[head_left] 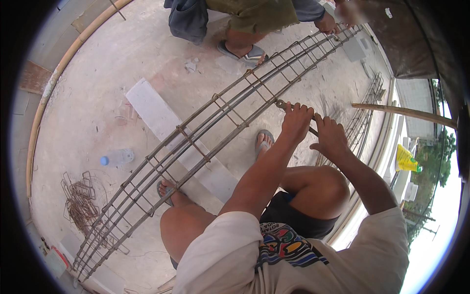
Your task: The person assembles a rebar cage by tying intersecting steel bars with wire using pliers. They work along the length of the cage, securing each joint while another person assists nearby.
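Note:
A long cage of steel rebar (230,124) with square stirrups runs diagonally in front of me, from lower left to upper right. My left hand (296,121) is closed round a dark, long-handled pair of pincers (281,104). The jaws are at the cage's near bar, beside a stirrup; whether they grip a wire there is too small to tell. Just to the right, my right hand (333,138) has its fingers curled over the handle part of the same tool, with the thumb sticking out. Both my feet, in sandals, are by the near side of the cage.
Across the cage a co-worker squats, a hand (325,23) at its far end. A pale block (154,108) lies beneath the cage. Bent stirrups (81,198) and a water bottle (117,157) lie left. At right are more rebar (360,125) and a wooden pole (404,112).

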The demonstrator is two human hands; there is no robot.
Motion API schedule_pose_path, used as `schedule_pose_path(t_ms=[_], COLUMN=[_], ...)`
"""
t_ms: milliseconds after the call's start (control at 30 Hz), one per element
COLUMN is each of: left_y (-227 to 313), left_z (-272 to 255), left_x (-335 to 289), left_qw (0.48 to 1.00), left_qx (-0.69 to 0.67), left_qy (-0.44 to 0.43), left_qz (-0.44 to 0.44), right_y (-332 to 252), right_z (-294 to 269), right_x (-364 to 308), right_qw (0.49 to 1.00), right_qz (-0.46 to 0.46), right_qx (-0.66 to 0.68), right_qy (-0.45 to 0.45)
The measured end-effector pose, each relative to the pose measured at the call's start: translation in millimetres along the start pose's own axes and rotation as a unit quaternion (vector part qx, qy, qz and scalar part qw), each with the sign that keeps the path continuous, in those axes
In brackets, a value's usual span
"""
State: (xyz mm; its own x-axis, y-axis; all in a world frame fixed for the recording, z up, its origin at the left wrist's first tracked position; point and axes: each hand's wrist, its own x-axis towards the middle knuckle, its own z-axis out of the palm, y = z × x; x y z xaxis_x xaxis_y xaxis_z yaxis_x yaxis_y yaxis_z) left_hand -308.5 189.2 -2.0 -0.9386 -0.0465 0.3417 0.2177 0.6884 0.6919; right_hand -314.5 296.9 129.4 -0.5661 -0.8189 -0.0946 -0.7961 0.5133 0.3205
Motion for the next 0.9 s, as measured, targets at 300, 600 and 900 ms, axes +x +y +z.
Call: schedule_pose_path(t_ms=[300,600,900], left_y=[11.2,-12.2,-5.0], left_z=[-6.4,-2.8,-8.3], left_x=[-16.6,-7.7,8.6], left_qw=[0.991,0.998,0.999], left_qx=[-0.052,-0.010,0.001], left_qy=[0.124,-0.020,-0.042], left_qz=[0.020,0.058,0.003], right_y=[43.2,21.3,27.8], right_z=[29.9,0.1,24.1], right_x=[4.6,1.8,-15.3], right_qw=[0.881,0.720,0.938], right_qz=[0.116,0.266,0.151], right_qx=[0.346,0.541,0.181], right_qy=[-0.302,-0.343,-0.254])
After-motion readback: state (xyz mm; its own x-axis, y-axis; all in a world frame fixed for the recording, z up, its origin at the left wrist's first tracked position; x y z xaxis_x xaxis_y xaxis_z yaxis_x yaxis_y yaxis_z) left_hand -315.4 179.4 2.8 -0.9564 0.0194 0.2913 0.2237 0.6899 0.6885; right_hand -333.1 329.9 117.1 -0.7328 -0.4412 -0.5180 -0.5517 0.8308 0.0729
